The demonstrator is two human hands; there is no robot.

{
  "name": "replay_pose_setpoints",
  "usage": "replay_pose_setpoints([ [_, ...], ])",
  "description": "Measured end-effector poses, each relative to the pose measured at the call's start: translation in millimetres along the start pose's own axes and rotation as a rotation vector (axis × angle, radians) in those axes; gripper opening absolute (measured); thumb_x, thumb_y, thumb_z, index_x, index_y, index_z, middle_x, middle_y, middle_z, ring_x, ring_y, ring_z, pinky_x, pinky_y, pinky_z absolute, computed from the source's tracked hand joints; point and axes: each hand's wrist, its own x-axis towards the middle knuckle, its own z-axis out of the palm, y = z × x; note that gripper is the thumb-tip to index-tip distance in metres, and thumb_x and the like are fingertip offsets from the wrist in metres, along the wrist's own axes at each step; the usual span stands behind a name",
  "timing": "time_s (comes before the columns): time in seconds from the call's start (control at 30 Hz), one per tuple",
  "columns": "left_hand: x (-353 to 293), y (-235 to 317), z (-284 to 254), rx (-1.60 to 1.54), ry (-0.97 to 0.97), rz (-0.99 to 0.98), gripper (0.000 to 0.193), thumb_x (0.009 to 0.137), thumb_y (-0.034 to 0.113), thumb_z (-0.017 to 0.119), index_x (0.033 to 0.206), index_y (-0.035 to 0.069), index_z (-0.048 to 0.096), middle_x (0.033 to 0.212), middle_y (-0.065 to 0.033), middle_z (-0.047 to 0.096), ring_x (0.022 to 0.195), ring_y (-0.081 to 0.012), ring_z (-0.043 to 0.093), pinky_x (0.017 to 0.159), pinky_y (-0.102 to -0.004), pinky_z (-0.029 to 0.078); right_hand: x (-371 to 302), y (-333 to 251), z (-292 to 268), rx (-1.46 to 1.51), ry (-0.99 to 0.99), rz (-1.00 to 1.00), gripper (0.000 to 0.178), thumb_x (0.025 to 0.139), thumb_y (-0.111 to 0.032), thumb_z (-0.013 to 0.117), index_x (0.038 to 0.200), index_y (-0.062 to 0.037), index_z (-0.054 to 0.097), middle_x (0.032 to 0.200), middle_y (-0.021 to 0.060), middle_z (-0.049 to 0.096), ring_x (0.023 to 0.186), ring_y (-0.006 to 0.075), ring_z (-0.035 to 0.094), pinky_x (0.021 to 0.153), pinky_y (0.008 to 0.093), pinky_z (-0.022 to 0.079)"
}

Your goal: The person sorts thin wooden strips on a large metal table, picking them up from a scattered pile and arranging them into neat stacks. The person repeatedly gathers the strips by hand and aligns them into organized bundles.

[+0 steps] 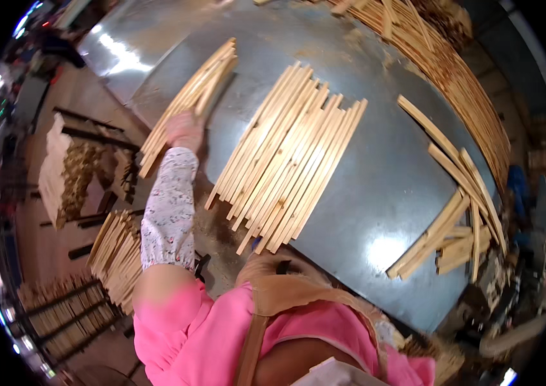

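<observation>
At the near end of the central row of wooden strips (289,157), the right hand (261,265) is partly hidden (finger state cannot be told). Left of the row, the left hand (185,132) bends its fingers closely over a smaller strip bundle (190,93). Loose strips (429,237) lie right of the row; a long curved stack (469,90) lies beyond it.

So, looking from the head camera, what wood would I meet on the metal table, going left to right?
Small bundle of wooden strips, with the left hand on it → wide row of strips → loose, scattered wooden pieces.
</observation>
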Motion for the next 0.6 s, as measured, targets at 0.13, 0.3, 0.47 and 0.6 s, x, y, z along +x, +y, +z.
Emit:
replay_pose_setpoints([
  [0.13, 16, -47, 38, -0.01, 0.012, 0.158, 0.034, 0.092, 0.038, 0.077, 0.113, 0.012, 0.071, 0.12, -0.012, 0.067, 0.113, -0.0342, 0.065, 0.095, -0.0474, 0.053, -49, -128, -46, -0.849, -0.066, -0.456, 0.03, 0.106, -0.022, 0.06, 0.134, -0.0119, 0.064, 0.12, 0.0165, 0.072, 0.101, 0.0384, 0.073, 0.081, 0.0546, 0.057],
  [0.3, 40, -42, 37, 0.013, -0.032, 0.247, 0.063, 0.088, 0.027, 0.082, 0.145, 0.013, 0.061, 0.133, -0.0114, 0.065, 0.129, -0.0342, 0.059, 0.11, -0.0499, 0.046, -32, -270, -89, -0.207, 0.627, -0.454, 0.053, 0.105, -0.047, 0.061, 0.145, -0.012, 0.067, 0.117, 0.0214, 0.077, 0.106, 0.0405, 0.074, 0.094, 0.0466, 0.057],
  [0.47, -29, 48, 11, -0.424, -0.163, 0.281, 0.061, 0.087, 0.025, 0.081, 0.143, 0.007, 0.064, 0.138, -0.015, 0.065, 0.131, -0.0357, 0.06, 0.113, -0.0492, 0.046, 12, -419, -193, -0.445, 1.114, -0.696, 0.045, 0.097, -0.038, 0.063, 0.136, -0.015, 0.066, 0.125, 0.0175, 0.071, 0.119, 0.0388, 0.066, 0.099, 0.0506, 0.053],
  [0.6, -166, 174, -40, -0.52, -0.46, 0.518, 0.075, 0.076, 0.037, 0.091, 0.139, 0.009, 0.062, 0.144, -0.0175, 0.06, 0.133, -0.0358, 0.057, 0.114, -0.0506, 0.045, 51, -493, -279, -0.825, 1.295, -0.696, 0.046, 0.098, -0.045, 0.062, 0.134, -0.0181, 0.072, 0.144, 0.0129, 0.062, 0.139, 0.0377, 0.051, 0.109, 0.0531, 0.046],
])
